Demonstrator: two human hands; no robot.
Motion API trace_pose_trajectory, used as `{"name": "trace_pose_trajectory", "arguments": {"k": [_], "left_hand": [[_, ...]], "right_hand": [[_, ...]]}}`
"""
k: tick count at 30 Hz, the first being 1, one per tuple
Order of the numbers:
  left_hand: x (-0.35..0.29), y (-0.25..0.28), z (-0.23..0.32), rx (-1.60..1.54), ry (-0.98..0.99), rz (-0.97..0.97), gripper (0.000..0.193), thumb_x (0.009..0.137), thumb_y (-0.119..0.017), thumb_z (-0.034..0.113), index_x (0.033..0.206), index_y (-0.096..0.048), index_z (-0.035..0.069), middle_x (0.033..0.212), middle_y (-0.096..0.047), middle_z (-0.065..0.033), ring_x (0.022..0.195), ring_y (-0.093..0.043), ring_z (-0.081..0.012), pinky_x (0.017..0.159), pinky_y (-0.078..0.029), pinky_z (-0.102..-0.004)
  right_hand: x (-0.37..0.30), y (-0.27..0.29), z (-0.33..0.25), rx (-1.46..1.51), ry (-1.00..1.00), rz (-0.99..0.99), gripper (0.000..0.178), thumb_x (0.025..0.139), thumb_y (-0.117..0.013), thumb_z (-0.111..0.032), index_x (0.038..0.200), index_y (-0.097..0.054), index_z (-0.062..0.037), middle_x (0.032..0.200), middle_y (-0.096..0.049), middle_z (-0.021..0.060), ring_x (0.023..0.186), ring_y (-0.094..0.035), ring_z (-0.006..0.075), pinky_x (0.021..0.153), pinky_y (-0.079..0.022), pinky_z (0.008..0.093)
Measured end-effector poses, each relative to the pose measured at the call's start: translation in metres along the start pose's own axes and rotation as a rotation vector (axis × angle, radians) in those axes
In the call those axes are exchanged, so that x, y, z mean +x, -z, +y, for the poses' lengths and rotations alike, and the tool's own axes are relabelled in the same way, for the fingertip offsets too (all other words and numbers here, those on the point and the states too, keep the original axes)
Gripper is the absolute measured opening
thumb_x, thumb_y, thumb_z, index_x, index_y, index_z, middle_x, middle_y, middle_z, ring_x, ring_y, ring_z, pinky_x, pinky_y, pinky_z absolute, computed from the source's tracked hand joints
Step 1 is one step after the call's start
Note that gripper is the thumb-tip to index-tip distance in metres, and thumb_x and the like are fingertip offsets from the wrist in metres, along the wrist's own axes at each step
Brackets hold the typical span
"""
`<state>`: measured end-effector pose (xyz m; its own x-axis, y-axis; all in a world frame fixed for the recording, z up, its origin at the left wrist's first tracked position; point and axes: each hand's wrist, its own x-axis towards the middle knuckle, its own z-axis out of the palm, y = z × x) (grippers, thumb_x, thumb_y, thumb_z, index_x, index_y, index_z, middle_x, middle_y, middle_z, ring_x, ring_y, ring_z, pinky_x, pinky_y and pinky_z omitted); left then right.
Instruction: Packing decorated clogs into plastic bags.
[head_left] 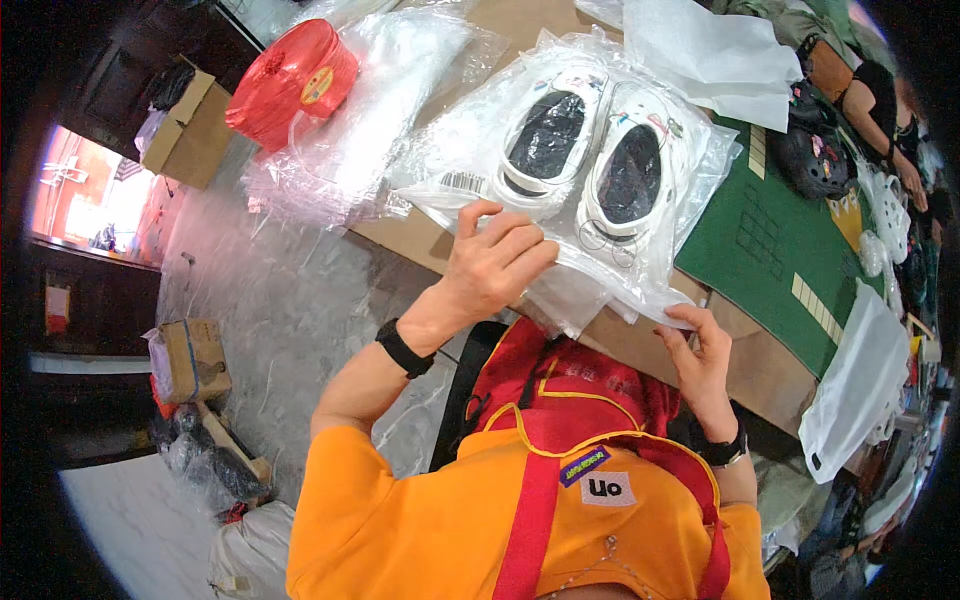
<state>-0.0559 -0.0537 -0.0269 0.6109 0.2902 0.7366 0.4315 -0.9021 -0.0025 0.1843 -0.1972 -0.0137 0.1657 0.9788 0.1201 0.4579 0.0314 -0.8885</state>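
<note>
- At the table's near edge, right hand pinches a bag's right corner.
- Left hand curls over it, hold unclear.
- Inside, two white shoes.

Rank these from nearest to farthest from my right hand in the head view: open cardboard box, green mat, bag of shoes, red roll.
1. Bag of shoes: its edge touches the right hand.
2. Green mat: on the table, ahead and to the right.
3. Red roll: across at upper left.
4. Open cardboard box: farther left, beyond the roll.
</note>
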Motion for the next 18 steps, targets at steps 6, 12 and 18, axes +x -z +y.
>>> {"name": "trace_pose_trajectory", "arguments": {"k": [6, 12, 18], "left_hand": [[0.014, -0.005, 0.015, -0.102, -0.011, -0.049, 0.026, 0.06, -0.07, 0.012, 0.085, -0.061, 0.011, 0.079, -0.056, 0.0014, 0.078, -0.054, -0.0159, 0.077, -0.038, -0.0359], [0.025, -0.015, 0.021, -0.249, -0.107, -0.119, 0.023, 0.065, -0.067, 0.012, 0.087, -0.061, 0.009, 0.068, -0.049, 0.0011, 0.064, -0.05, -0.0158, 0.063, -0.039, -0.0307], [0.04, -0.017, 0.02, -0.359, -0.072, -0.248, 0.019, 0.067, -0.067, 0.015, 0.084, -0.059, 0.009, 0.067, -0.046, -0.0011, 0.065, -0.05, -0.0181, 0.06, -0.039, -0.0308]], "right_hand": [[0.001, 0.001, 0.008, -0.071, 0.128, 0.037, 0.014, 0.076, -0.062, 0.0, 0.09, -0.061, -0.0011, 0.078, -0.061, 0.01, 0.064, -0.058, 0.0192, 0.058, -0.045, 0.0271], [0.013, 0.008, 0.002, -0.405, 0.336, 0.091, 0.015, 0.074, -0.064, -0.002, 0.088, -0.061, -0.0025, 0.075, -0.057, 0.01, 0.063, -0.055, 0.0222, 0.057, -0.044, 0.0297], [0.018, 0.01, 0.002, -0.19, 0.193, 0.03, 0.013, 0.074, -0.064, -0.003, 0.087, -0.061, -0.004, 0.074, -0.056, 0.0102, 0.064, -0.054, 0.0233, 0.056, -0.042, 0.0305]]}}
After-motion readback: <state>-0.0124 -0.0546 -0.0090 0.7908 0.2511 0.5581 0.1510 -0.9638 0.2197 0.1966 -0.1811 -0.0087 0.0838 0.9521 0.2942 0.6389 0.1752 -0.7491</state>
